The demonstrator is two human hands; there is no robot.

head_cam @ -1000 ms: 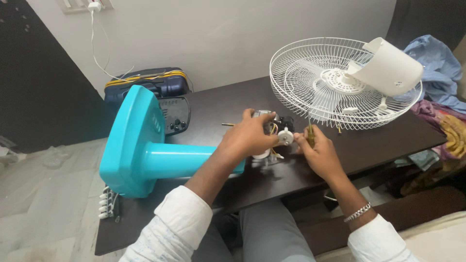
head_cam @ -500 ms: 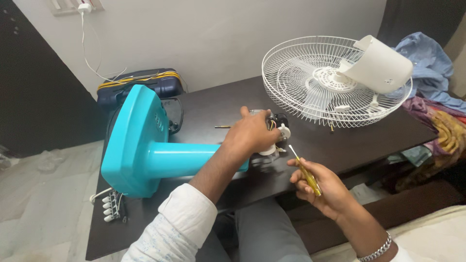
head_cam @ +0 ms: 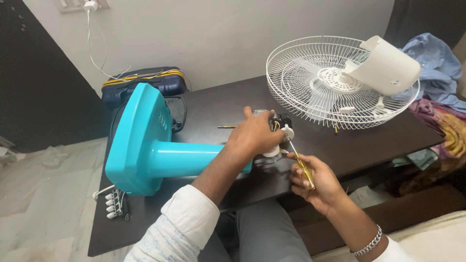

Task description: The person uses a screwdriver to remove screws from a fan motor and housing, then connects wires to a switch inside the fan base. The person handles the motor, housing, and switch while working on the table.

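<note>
A turquoise fan stand (head_cam: 145, 148) lies on its side on the dark table (head_cam: 369, 138), base to the left. My left hand (head_cam: 253, 135) grips the fan's motor head (head_cam: 280, 127) at the stand's right end, covering most of it. My right hand (head_cam: 315, 182) holds a screwdriver (head_cam: 302, 165) with a yellow handle. Its thin shaft points up and left, with the tip at the white part of the motor head.
A white wire fan guard (head_cam: 310, 80) with a white cover piece (head_cam: 386, 65) on it rests at the table's back right. A dark blue case (head_cam: 141, 85) stands behind the stand. A white plug strip (head_cam: 112, 204) lies near the front left edge. Clothes (head_cam: 439, 82) pile at the right.
My right hand drew back from the motor head toward me and now holds the screwdriver lower, with its tip on the motor head. My left hand kept its grip.
</note>
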